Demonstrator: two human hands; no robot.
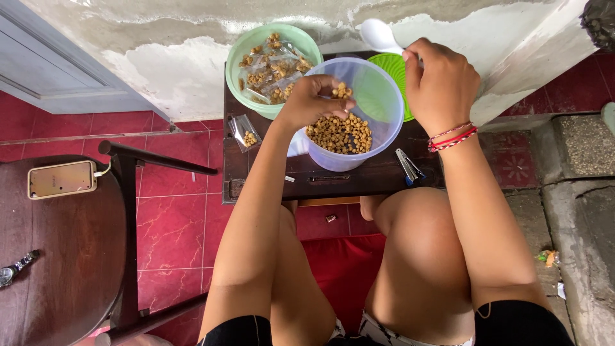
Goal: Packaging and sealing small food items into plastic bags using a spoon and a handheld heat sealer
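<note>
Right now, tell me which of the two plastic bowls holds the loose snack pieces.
The clear bluish plastic bowl, under the left hand. The pale green plastic bowl behind it holds small sealed packets instead.

The person's arms are bare from shoulder to fingers, with short black sleeves showing at the bottom edge of the view. On the wrist just below the right hand [441,83] sit thin cord bracelets [452,137], red ones and one patterned in red and white. The left hand [312,100] wears no ring or band. Both knees are bare, and below them shows a strip of white shorts [384,334] with dark marks.
</note>
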